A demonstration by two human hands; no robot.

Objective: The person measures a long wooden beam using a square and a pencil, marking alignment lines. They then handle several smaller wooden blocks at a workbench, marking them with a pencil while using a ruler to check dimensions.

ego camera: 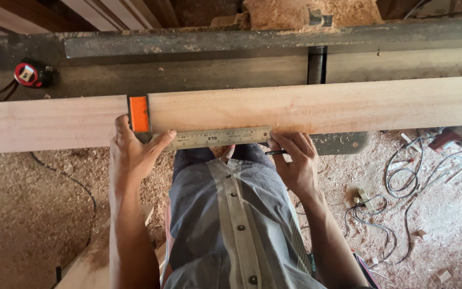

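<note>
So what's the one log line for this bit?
left hand: pressing orange-handled metal try square | right hand: holding dark pencil | long pale wooden plank: on machine table

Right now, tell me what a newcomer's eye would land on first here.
First the long pale wooden board lying across the frame on a dark machine bed. Next the try square with its orange stock, pressed to the board's near edge by the left hand, while the right hand holds a pencil at the blade's end. A red tape measure sits far left.

Plank [322,104] top open rightward, square [188,134] blocking near edge, tape measure [28,74] far left
</note>
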